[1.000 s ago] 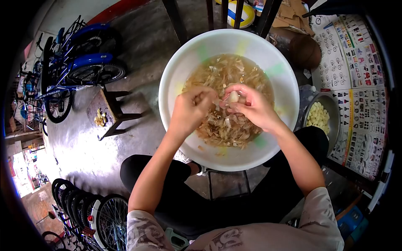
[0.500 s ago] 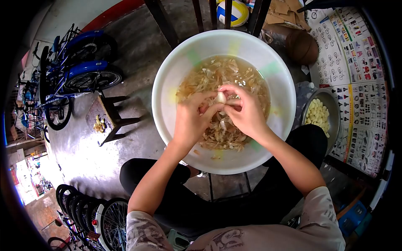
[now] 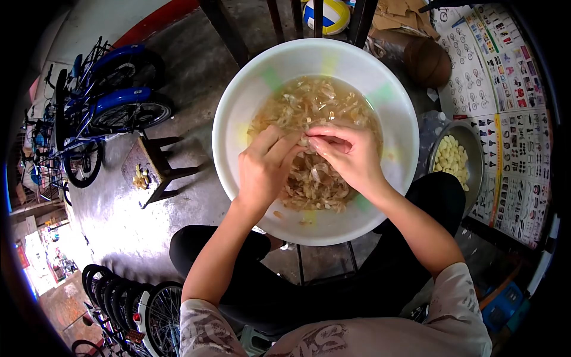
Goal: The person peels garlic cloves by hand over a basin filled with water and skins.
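A wide white basin (image 3: pixel 238 196) holds water with many brownish garlic skins (image 3: pixel 315 184) floating in it. Above its middle, my left hand (image 3: pixel 267 163) and my right hand (image 3: pixel 348 152) meet at the fingertips. Both hands pinch a small pale garlic clove (image 3: pixel 305 141), mostly covered by the fingers. To the right of the basin, a metal bowl (image 3: pixel 474 160) contains several peeled cloves (image 3: pixel 451 159).
A small wooden stool (image 3: pixel 156 169) with some pieces on it stands at the left. Blue bicycles (image 3: pixel 122 104) are behind it, more wheels (image 3: pixel 160 309) at the lower left. A ball (image 3: pixel 328 16) lies beyond dark bars, and a printed sheet (image 3: pixel 511 131) is at the right.
The clove, visible between the fingers before, is now mostly covered. My fingertips have closed in around it, and the view has shifted slightly.
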The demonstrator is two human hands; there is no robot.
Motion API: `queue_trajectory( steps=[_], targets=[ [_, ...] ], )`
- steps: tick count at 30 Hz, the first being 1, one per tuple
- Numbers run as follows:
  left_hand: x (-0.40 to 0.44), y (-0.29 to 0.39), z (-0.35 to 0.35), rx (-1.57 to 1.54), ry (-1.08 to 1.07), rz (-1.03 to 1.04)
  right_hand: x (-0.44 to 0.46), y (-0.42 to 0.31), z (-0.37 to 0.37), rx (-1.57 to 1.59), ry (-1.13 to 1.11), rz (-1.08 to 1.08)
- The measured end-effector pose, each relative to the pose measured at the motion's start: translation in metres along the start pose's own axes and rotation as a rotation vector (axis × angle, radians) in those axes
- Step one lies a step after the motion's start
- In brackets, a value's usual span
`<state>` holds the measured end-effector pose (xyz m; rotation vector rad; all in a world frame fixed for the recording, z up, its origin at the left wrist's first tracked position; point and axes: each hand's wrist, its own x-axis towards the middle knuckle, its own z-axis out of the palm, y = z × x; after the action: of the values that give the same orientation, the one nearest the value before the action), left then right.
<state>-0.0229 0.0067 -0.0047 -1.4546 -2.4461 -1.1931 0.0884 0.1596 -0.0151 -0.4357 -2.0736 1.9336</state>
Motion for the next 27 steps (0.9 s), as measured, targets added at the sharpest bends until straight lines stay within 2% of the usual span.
queue_trajectory(
  steps=[2,4,6,8,9,11,13,15,16,18,19,20,21,24,26,27],
  targets=[
    [0.002,0.003,-0.002,0.060,-0.003,0.025,-0.002,0.002,-0.001,-0.019,-0.001,-0.022],
    [0.004,0.005,-0.001,0.022,0.003,0.016,0.001,-0.018,0.001,0.058,-0.009,0.147],
    [0.006,0.011,-0.001,-0.016,0.008,0.004,0.001,-0.009,-0.001,0.133,-0.023,0.116],
    [0.009,0.019,-0.005,-0.163,-0.022,-0.159,0.001,-0.012,-0.001,0.541,0.001,0.311],
    [0.008,0.018,-0.005,-0.160,-0.022,-0.159,0.000,-0.014,-0.001,0.681,0.002,0.362],
    [0.005,0.013,-0.004,-0.288,-0.084,-0.300,-0.002,-0.011,-0.004,0.731,-0.034,0.401],
    [0.002,0.009,-0.003,-0.313,-0.083,-0.289,-0.002,-0.010,-0.004,0.777,-0.069,0.444],
    [0.003,0.008,-0.002,-0.339,-0.084,-0.280,0.000,-0.012,-0.004,0.124,-0.068,0.186],
    [0.005,0.008,-0.003,-0.301,-0.083,-0.207,0.002,-0.016,-0.005,0.126,-0.067,0.189],
    [0.007,0.007,-0.003,-0.265,-0.086,-0.133,0.006,-0.023,-0.008,-0.454,0.072,-0.361],
    [0.008,0.007,-0.003,-0.213,-0.114,-0.061,0.007,-0.021,-0.008,-0.455,0.073,-0.359],
    [0.008,0.006,-0.003,-0.161,-0.141,0.011,0.008,-0.019,-0.008,-0.464,0.036,-0.454],
    [0.008,0.006,-0.004,-0.162,-0.143,0.011,0.009,-0.017,-0.007,-0.471,-0.002,-0.548],
    [0.005,0.008,-0.007,-0.074,-0.246,0.014,0.009,-0.017,-0.007,-0.514,-0.019,-0.597],
    [0.002,0.009,-0.008,-0.036,-0.403,-0.150,0.008,-0.018,-0.009,-0.598,-0.046,-0.612],
    [0.002,0.009,-0.009,-0.038,-0.404,-0.152,0.008,-0.019,-0.010,-0.682,-0.075,-0.627]
  ],
)
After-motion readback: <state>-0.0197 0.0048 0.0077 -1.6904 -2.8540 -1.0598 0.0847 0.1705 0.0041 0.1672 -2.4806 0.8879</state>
